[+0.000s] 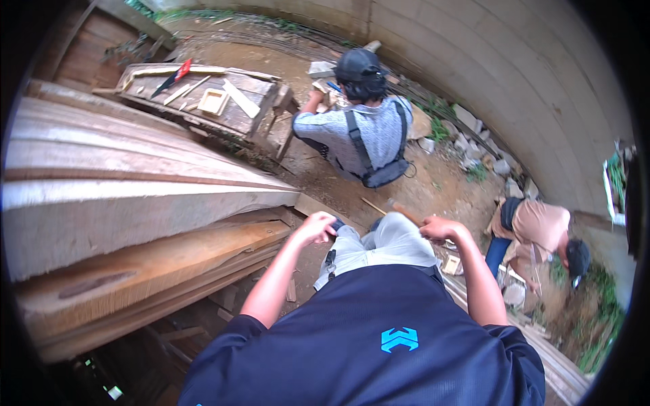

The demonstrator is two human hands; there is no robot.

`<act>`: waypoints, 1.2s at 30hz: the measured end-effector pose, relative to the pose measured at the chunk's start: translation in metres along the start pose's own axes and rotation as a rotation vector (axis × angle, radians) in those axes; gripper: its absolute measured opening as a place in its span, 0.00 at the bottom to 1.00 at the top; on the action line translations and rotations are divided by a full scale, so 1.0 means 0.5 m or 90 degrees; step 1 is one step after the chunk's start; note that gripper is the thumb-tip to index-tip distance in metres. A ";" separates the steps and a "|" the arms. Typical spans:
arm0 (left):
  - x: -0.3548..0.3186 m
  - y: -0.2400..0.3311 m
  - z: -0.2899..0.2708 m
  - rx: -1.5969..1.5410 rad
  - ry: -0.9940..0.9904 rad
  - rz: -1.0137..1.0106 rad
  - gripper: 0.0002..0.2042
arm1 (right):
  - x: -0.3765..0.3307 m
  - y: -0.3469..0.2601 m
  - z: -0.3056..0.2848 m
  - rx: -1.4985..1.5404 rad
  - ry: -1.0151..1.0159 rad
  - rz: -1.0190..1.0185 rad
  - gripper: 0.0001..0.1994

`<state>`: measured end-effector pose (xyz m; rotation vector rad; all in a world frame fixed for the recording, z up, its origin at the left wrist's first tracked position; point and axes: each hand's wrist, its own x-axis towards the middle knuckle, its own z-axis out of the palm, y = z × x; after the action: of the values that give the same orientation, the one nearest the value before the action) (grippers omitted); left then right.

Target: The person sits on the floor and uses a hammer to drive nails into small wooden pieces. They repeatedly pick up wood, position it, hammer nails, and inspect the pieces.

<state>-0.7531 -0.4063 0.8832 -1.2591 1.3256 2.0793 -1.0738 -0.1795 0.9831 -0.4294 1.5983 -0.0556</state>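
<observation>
Head view, sole entry. Right hand [439,229]: held in front of the right thigh, fingers curled, seemingly grasping one end of a brown handled tool [406,212], hammer-like but blurred. Tool: runs from these fingers forward and leftward, free end away from the palm. Left hand [315,229]: beside the left thigh, well apart from the tool, fingers bent; whether they hold anything, cannot tell. Step in hand, by judgement: holding the tool ready, working nothing; a next move would call for a firm hold and a clear path. Workbench [233,124], ahead to the left: handsaw [172,78], red and black, handle by the far edge; small wooden box [213,102], toward the near edge; pale board [241,99], by the right end. Co-worker [365,128]: grey top, beside the bench's right end. Timber stack [135,196]: at left.
</observation>
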 end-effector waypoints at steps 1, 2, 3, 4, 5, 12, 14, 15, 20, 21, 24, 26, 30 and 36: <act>0.014 -0.006 -0.033 0.039 0.028 -0.013 0.16 | -0.019 0.045 -0.011 0.032 0.048 0.008 0.10; 0.013 -0.009 -0.059 0.077 0.099 -0.034 0.15 | -0.052 0.062 -0.015 0.071 0.112 0.031 0.08; 0.021 -0.018 -0.082 0.099 0.150 -0.031 0.15 | -0.062 0.109 -0.014 0.113 0.159 0.061 0.09; 0.030 -0.024 -0.107 0.147 0.185 -0.006 0.14 | -0.059 0.170 -0.019 0.154 0.206 0.088 0.09; 0.041 -0.042 -0.137 0.157 0.212 0.017 0.14 | -0.052 0.224 -0.026 0.190 0.250 0.113 0.09; 0.049 -0.063 -0.179 0.130 0.300 -0.015 0.14 | 0.080 0.554 -0.018 0.311 0.331 0.272 0.13; 0.058 -0.092 -0.165 0.089 0.308 -0.023 0.14 | 0.135 0.635 -0.016 0.274 0.296 0.253 0.14; 0.060 -0.101 -0.161 0.066 0.314 -0.024 0.14 | 0.158 0.665 -0.018 0.324 0.242 0.277 0.14; 0.060 -0.098 -0.055 0.017 0.292 -0.057 0.13 | 0.190 0.698 -0.065 0.426 -0.037 0.433 0.18; 0.049 -0.091 -0.026 0.011 0.294 -0.064 0.14 | 0.202 0.671 -0.088 0.422 -0.063 0.451 0.13; 0.062 -0.098 0.046 -0.004 0.248 -0.034 0.15 | 0.256 0.663 -0.172 0.367 -0.061 0.429 0.12; 0.063 -0.095 0.081 0.037 0.204 -0.020 0.15 | 0.256 0.608 -0.200 0.258 0.029 0.331 0.12; 0.037 -0.056 0.104 0.067 0.128 0.039 0.18 | 0.201 0.440 -0.197 0.045 0.297 0.241 0.16; -0.004 -0.032 0.028 0.106 0.131 0.067 0.22 | 0.140 0.239 -0.171 -0.186 0.313 0.063 0.15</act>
<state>-0.7479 -0.3864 0.8787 -1.3869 1.6509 1.8993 -1.1864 -0.1092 0.8884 -0.5928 2.1215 0.1614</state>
